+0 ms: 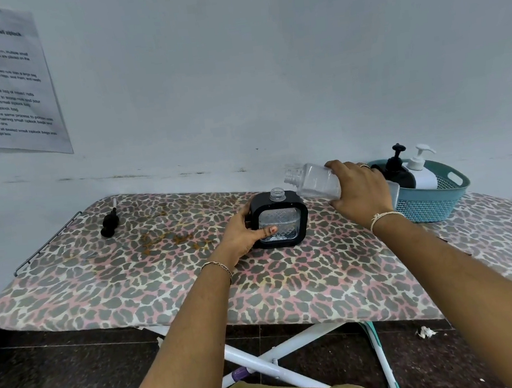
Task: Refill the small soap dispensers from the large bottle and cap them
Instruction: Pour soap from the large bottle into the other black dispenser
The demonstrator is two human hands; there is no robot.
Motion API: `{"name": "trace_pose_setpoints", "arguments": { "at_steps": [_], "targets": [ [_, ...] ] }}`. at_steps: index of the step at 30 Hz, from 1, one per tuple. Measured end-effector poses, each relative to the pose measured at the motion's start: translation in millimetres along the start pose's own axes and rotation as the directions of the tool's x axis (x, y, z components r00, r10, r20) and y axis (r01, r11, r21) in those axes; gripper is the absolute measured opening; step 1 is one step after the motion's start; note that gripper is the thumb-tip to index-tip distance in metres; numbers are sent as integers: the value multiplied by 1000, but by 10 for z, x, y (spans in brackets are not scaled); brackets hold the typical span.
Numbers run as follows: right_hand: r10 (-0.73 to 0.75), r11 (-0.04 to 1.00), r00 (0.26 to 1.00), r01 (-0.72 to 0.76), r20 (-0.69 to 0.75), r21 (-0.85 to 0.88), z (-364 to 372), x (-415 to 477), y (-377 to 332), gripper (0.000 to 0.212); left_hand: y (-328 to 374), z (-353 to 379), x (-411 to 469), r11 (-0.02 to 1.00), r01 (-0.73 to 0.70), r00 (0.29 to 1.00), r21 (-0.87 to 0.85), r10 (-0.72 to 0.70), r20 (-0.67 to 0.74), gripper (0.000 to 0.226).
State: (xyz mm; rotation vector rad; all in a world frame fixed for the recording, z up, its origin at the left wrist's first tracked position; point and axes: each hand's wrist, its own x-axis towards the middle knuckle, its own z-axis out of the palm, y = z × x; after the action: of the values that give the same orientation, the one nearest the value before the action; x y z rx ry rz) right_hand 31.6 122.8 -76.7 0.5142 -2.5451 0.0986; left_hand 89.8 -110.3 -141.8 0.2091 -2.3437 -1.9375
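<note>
A square black-framed clear dispenser (pixel 282 219) stands uncapped on the leopard-print ironing board (pixel 163 282), its threaded neck open at the top. My left hand (pixel 242 230) grips its left side, thumb across the front. My right hand (pixel 360 194) holds a clear plastic bottle (pixel 313 182) tipped sideways, its open mouth pointing left, just above and right of the dispenser's neck. The bottle looks nearly empty. A black pump cap (pixel 109 221) lies at the board's far left.
A teal basket (pixel 439 203) at the right holds a black pump bottle (pixel 399 171) and a white pump bottle (pixel 421 170). The wall runs close behind the board. A printed sheet (pixel 6 81) hangs on it at upper left. Dark floor lies below.
</note>
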Motion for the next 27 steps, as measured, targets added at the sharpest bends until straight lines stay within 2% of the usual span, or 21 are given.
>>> {"name": "trace_pose_setpoints", "arguments": {
  "at_steps": [3,5,8,12,16,24,27],
  "targets": [
    [92,977,996,-94,22,190,61,-39,7,67,-1,0,-2,1000,5,1000,-2,-5,-7,85],
    [174,917,984,-178,45,356,105,-50,10,69,-10,-2,8,1000,0,1000,9,0,-5,86],
    [299,774,950,-296,88,559,169,-56,15,73,-11,-5,12,1000,7,1000,7,-7,-1,87],
    [454,516,876,-409,164,753,254,-82,34,74,-5,-9,9,1000,8,1000,2,-8,1,85],
    [496,353,841,-423,217,835,327,-99,74,72,-8,-13,23,1000,6,1000,27,-6,0,85],
    [500,149,819,-402,282,903,410,-162,126,69,-13,-12,15,1000,4,1000,17,-4,6,87],
    [535,111,800,-385,271,916,457,-210,128,68,-10,-10,5,998,6,1000,57,-6,-3,90]
  ]
}}
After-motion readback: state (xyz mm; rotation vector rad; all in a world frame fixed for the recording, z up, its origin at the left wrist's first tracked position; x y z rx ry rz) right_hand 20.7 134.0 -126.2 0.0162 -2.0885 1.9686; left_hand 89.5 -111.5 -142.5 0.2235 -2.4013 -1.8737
